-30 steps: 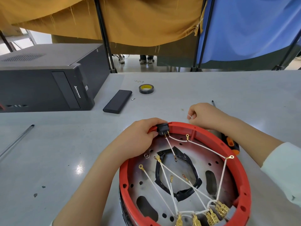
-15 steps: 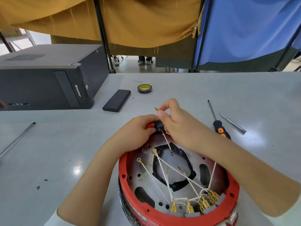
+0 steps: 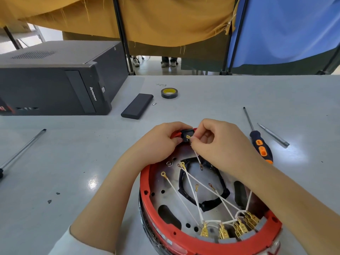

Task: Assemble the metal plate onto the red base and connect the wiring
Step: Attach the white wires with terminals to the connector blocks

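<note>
The round red base [image 3: 185, 244] stands on the table in front of me, with the metal plate [image 3: 171, 205] lying inside it. Several white wires [image 3: 185, 201] with gold terminals cross the plate. A black switch [image 3: 186, 133] sits in the far rim. My left hand [image 3: 161, 142] grips the rim and the switch. My right hand [image 3: 217, 142] pinches the end of one white wire at the switch's gold tab.
An orange-and-black screwdriver [image 3: 259, 144] and a metal bit [image 3: 273, 134] lie right of the base. A black tape roll [image 3: 169, 93], a dark flat case [image 3: 137, 108] and a black computer tower [image 3: 55, 80] are farther back. A long metal rod [image 3: 22, 149] lies at the left.
My right hand came from the rim's far right to the switch, carrying a white wire end, and now holds it at the switch tab. The screwdriver is uncovered.
</note>
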